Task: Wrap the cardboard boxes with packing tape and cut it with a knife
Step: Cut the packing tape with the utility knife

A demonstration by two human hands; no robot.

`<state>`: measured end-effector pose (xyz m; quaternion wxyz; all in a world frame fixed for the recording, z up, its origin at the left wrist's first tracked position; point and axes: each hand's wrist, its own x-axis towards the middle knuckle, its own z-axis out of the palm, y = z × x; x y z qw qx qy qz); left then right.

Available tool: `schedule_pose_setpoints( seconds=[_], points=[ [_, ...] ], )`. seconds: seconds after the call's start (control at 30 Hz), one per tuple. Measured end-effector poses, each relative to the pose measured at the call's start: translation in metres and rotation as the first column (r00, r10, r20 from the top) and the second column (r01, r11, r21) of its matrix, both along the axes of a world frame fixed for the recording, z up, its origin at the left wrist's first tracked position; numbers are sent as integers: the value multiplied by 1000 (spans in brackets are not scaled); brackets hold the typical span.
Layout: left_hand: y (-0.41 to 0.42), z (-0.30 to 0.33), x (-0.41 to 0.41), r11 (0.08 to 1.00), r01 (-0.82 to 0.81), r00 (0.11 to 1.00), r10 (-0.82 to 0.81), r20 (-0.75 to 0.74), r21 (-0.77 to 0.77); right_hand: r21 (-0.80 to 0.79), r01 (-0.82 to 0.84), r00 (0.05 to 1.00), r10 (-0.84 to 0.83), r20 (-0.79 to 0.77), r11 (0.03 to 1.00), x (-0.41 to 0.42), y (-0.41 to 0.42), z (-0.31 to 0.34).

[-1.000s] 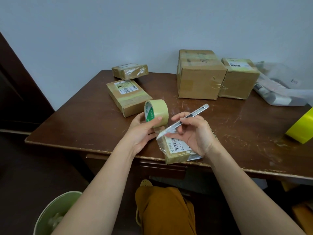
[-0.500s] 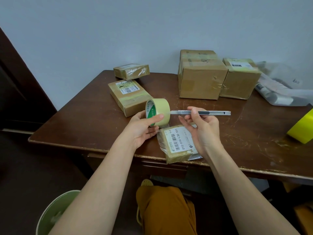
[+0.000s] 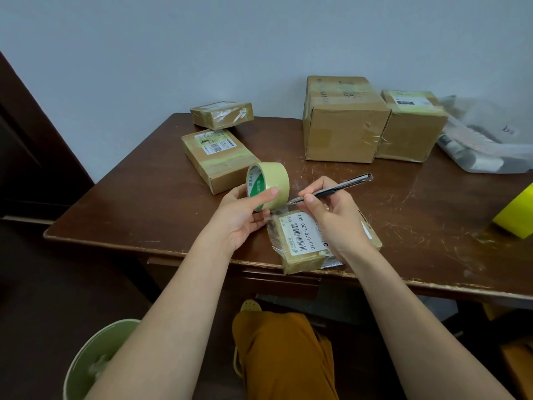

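Both hands' fingers (image 3: 271, 192) curled, gripping.

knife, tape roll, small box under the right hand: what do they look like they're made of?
Knife: seemingly metal, slim silvery body with a glossy sheen and a darker middle section.
Tape roll: pale yellowish film, likely plastic, slightly glossy; green-and-white printed core, probably card.
Small box: brown cardboard under shiny clear tape, with a white paper barcode label.

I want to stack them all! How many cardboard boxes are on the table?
5: one by the near edge, one flat box mid-left, one small box at the back left, one big box and another at the back right. More could be hidden.
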<state>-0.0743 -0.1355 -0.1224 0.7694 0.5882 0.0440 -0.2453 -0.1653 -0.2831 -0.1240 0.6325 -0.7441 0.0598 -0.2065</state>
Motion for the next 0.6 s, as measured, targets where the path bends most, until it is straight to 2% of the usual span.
schedule_pose_setpoints(
  seconds=[0.27,0.33,0.47,0.6],
  points=[
    [-2,-4,0,999,-37,999,37,4,-4,-228,74,997,-74,8,971,2,3,-1],
    [-1,-3,-1,999,-46,999,46,-17,-25,-174,99,995,-101,-4,980,1,2,-2],
    [-2,-3,-4,996,-74,997,72,-39,-56,45,88,995,-86,-42,995,2,2,-2],
    [1,-1,-4,976,-172,983,161,-89,-130,182,92,996,-88,-31,979,3,2,1]
  ],
)
